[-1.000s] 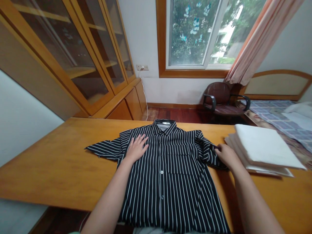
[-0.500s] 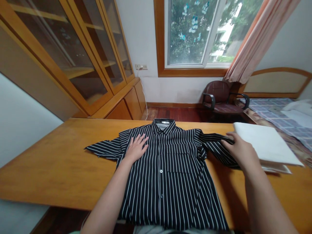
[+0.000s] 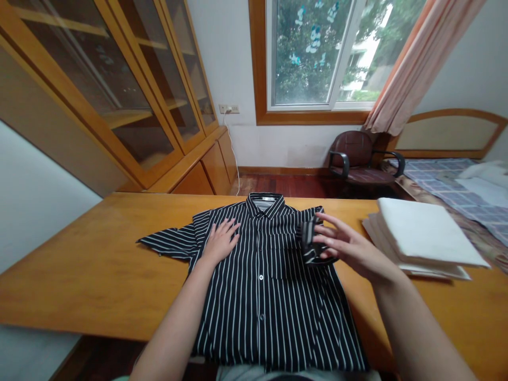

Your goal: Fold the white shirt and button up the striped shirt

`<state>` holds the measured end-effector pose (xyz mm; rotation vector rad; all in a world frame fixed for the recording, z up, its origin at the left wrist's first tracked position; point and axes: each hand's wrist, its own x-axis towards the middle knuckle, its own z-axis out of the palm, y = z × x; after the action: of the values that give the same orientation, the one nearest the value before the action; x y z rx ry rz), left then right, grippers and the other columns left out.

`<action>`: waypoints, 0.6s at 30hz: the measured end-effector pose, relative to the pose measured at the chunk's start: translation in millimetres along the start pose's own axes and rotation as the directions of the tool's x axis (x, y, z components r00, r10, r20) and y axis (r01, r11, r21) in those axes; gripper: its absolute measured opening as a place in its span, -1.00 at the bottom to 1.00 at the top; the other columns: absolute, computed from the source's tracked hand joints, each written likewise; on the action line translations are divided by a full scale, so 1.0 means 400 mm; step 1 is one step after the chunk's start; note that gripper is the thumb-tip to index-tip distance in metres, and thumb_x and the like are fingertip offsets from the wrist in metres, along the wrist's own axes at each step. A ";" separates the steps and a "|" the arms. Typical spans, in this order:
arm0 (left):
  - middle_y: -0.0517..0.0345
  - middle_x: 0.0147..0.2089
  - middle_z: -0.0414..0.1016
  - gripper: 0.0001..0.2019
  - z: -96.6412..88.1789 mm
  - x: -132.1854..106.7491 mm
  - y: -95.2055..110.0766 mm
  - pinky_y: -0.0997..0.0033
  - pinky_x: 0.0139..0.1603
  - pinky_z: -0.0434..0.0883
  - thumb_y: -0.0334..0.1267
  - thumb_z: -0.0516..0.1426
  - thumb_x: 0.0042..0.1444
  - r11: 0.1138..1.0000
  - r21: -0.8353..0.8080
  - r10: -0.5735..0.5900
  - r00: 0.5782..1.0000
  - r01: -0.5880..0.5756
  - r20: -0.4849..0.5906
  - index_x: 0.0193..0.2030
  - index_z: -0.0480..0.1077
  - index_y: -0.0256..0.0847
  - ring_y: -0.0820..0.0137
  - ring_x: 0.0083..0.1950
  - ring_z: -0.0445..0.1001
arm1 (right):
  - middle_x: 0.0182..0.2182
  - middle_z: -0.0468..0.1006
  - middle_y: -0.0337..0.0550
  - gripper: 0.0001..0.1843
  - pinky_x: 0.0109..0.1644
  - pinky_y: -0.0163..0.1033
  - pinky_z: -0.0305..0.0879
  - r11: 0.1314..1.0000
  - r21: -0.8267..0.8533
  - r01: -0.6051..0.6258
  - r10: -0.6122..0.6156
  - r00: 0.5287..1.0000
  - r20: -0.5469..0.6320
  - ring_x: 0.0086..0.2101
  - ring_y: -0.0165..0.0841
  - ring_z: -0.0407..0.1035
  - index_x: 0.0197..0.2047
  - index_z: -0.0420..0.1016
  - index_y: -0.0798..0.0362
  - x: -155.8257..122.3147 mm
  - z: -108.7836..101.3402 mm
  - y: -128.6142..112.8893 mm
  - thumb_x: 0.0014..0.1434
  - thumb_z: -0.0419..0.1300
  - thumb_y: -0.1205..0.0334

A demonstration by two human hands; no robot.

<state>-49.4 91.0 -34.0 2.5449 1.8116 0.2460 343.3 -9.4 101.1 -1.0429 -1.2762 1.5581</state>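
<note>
A black shirt with white stripes (image 3: 246,296) lies front up on the wooden table, collar at the far side, buttons down the middle. My left hand (image 3: 220,243) rests flat on the chest at the left, fingers spread. The left sleeve (image 3: 170,243) stretches out sideways over the tabletop. On the other side, the right sleeve (image 3: 308,241) is turned inward over the chest pocket area, its end raised. My right hand (image 3: 349,246) is at that sleeve, fingers apart and touching the cloth; some fingertips are partly hidden by it.
A stack of white folded sheets or boards (image 3: 432,233) sits on the table (image 3: 87,270) at the right. Beyond the table are a glass-door cabinet (image 3: 119,95), a dark red armchair (image 3: 355,159) and a bed (image 3: 448,177). The near table edge runs close to my body.
My right hand has moved left, bringing the right sleeve from beside the white stack in over the shirt front. Its fingers have spread. My left hand stays in place.
</note>
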 end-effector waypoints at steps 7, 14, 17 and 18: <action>0.21 0.47 0.09 -0.53 0.000 -0.001 -0.002 -0.19 0.45 -0.08 -0.03 -0.11 0.35 1.000 0.012 0.008 1.000 -0.008 -0.008 0.36 0.21 0.08 0.17 0.49 0.00 | 0.05 0.55 0.02 -0.55 -0.02 -0.07 0.44 0.996 -0.053 0.072 -0.074 0.996 -0.041 -0.08 -0.23 0.50 0.13 0.44 -0.05 0.047 0.027 0.077 0.20 0.25 0.01; 0.22 0.47 0.07 -0.52 0.004 0.003 -0.001 -0.20 0.45 -0.10 -0.01 -0.13 0.36 1.000 0.001 0.000 1.000 0.000 0.003 0.36 0.20 0.07 0.18 0.49 -0.02 | -0.03 0.55 -0.11 -0.63 0.15 0.04 0.33 0.725 -0.686 0.059 -0.214 0.966 -0.143 -0.02 -0.18 0.43 0.00 0.52 -0.07 0.060 -0.051 0.200 0.08 0.26 0.21; 0.22 0.47 0.07 -0.53 0.004 0.004 -0.004 -0.20 0.45 -0.10 -0.01 -0.13 0.36 1.000 -0.008 -0.001 1.000 0.001 0.010 0.36 0.20 0.07 0.18 0.50 -0.03 | 0.08 0.46 -0.11 -0.45 0.26 0.07 0.22 0.535 -0.839 0.104 -0.226 0.974 -0.024 0.11 -0.14 0.32 0.12 0.45 -0.10 0.051 -0.052 0.245 0.02 0.26 0.35; 0.21 0.47 0.07 -0.53 0.003 0.004 -0.004 -0.19 0.45 -0.10 -0.02 -0.12 0.36 1.000 -0.012 0.000 1.000 0.000 0.009 0.36 0.20 0.06 0.18 0.49 -0.02 | 0.08 0.45 -0.10 -0.41 0.26 0.07 0.21 0.489 -0.867 0.097 -0.219 0.976 -0.014 0.12 -0.13 0.30 0.16 0.42 -0.10 0.049 -0.052 0.257 0.03 0.25 0.37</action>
<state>-50.4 93.0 -35.3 2.5337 1.8020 0.2449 347.0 2.7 -4.8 -1.5287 -2.0763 0.5944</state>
